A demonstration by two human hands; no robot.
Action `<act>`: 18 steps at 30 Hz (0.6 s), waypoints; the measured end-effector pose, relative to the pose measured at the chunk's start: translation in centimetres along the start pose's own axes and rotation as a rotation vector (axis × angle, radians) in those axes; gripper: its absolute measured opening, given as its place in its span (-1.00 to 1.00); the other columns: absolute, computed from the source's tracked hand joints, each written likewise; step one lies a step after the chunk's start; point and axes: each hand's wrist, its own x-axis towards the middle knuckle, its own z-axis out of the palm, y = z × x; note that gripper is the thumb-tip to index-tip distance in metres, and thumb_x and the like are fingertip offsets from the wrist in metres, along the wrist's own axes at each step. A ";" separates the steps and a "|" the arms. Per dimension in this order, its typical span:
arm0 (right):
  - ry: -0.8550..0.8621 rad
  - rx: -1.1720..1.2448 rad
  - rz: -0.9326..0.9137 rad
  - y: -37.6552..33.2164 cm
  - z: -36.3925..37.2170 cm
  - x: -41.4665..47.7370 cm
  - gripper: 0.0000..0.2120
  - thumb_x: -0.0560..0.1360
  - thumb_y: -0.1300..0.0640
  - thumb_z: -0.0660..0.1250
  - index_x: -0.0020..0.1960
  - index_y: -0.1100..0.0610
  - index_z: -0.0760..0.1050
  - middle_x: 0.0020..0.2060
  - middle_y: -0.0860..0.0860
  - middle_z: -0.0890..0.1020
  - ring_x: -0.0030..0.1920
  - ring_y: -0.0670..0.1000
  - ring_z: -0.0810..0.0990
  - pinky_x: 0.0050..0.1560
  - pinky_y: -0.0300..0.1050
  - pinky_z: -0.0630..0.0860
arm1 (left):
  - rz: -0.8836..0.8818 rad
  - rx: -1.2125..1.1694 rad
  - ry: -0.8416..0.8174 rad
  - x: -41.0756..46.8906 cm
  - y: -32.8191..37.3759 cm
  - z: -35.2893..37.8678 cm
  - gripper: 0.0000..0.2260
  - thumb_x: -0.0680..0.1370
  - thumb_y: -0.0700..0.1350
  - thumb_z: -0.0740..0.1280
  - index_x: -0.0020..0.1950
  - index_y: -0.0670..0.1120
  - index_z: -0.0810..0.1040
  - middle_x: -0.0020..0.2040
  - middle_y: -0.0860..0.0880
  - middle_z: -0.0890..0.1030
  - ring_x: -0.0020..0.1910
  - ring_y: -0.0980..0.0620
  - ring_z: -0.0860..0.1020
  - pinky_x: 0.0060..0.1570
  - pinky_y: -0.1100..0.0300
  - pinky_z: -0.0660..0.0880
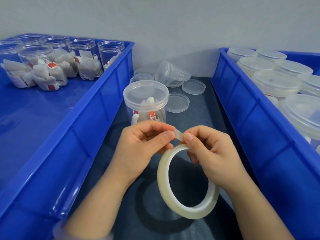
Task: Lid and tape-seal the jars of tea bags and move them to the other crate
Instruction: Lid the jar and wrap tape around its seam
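Dark tabletop [199, 118] against a pale wall, blue crate on each side. Left crate [103, 94] at 9 o'clock: open jars [81, 56] of tea bags grouped at its far end. Right crate [242, 110] at 3 o'clock: capped jars [277, 82] packed close. Between the crates, at 12 o'clock from the hands, one lidded jar [146, 99] with tea bags stands upright on the table. Loose lids [178, 102] lie at its 1 to 3 o'clock, more near the wall. Left hand [138, 144] pinches the peeled tape end [178, 135] between thumb and forefinger. Right hand [211, 149] grips the top of the tape roll [190, 213], thumb pressed on the tape; roll hangs toward 6 o'clock
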 end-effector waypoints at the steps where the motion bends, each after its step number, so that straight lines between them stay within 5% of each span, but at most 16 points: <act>1: 0.007 0.020 0.014 0.0 0.1 0.0 -0.85 0.54 0.21 0.27 -0.18 0.18 0.54 -0.48 0.05 0.53 -0.50 -0.04 0.46 -0.47 -0.17 0.43 | -0.024 -0.013 -0.026 0.0 0.0 -0.1 -0.81 0.25 0.01 0.47 -0.19 -0.01 0.71 -0.32 -0.04 0.66 -0.34 0.07 0.63 -0.30 0.25 0.59; 5: 0.035 0.113 0.095 -0.2 0.5 0.1 -0.94 0.56 0.21 0.24 -0.08 0.13 0.48 -0.43 -0.02 0.56 -0.54 -0.06 0.44 -0.59 -0.25 0.33 | -0.145 -0.001 -0.105 0.2 -0.2 -0.4 -0.87 0.33 -0.09 0.55 -0.17 -0.07 0.70 -0.22 -0.06 0.69 -0.28 0.08 0.63 -0.38 0.26 0.55; 9: -0.036 0.096 0.208 -0.2 0.5 0.2 -0.76 0.55 0.07 0.22 -0.05 0.21 0.57 -0.46 -0.13 0.57 -0.51 -0.11 0.41 -0.50 -0.29 0.38 | -0.007 0.092 0.009 0.2 -0.6 0.0 -0.90 0.39 -0.31 0.46 -0.19 -0.14 0.62 -0.31 -0.03 0.69 -0.39 0.12 0.62 -0.41 0.33 0.50; 14: -0.050 0.365 0.290 -0.9 -0.3 0.2 -0.67 0.32 -0.05 0.32 -0.12 0.19 0.63 -0.46 -0.03 0.60 -0.50 -0.06 0.50 -0.47 -0.23 0.42 | 0.106 0.091 0.059 0.1 0.0 -0.3 -0.78 0.30 -0.11 0.53 -0.16 -0.07 0.55 -0.22 -0.06 0.69 -0.28 -0.02 0.67 -0.23 0.24 0.58; 18: 0.026 0.412 0.258 -1.2 -0.3 0.2 -0.67 0.29 -0.09 0.35 -0.13 0.13 0.68 -0.33 0.05 0.66 -0.45 -0.06 0.51 -0.45 -0.23 0.39 | 0.104 0.041 0.087 0.2 0.2 0.0 -0.82 0.31 -0.18 0.49 -0.12 -0.05 0.61 -0.26 -0.03 0.69 -0.32 0.03 0.66 -0.28 0.25 0.58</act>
